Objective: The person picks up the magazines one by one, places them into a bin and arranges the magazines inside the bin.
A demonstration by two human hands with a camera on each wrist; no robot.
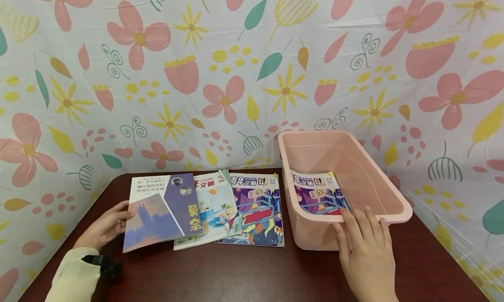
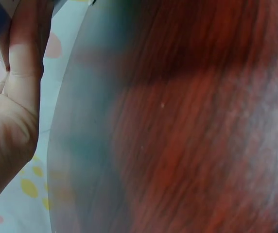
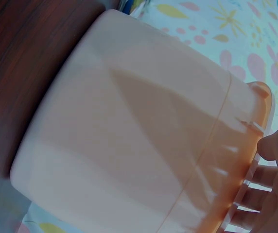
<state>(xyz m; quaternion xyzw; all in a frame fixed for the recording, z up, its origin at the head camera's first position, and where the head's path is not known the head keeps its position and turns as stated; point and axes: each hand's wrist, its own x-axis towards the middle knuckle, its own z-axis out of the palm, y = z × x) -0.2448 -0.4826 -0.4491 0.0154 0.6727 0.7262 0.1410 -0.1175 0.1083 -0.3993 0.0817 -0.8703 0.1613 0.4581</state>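
In the head view my left hand (image 1: 106, 225) pinches the left edge of a purple and white book (image 1: 157, 210) with a painting on its cover. The book overlaps a magazine with a beach cover (image 1: 216, 205), which partly covers another magazine with a purple city cover (image 1: 261, 210). My right hand (image 1: 368, 254) rests on the near rim of a pink plastic bin (image 1: 346, 238), its fingers reaching over the edge. In the right wrist view, the thumb (image 3: 272, 145) lies at the rim. Inside the bin sits a second purple city magazine (image 1: 316, 194).
A dark red wooden table (image 1: 236, 275) carries everything. Behind it hangs a floral cloth (image 1: 236, 74), close to the back of the bin and to the table's rear edge. A black strap device (image 1: 104, 265) is on the left wrist.
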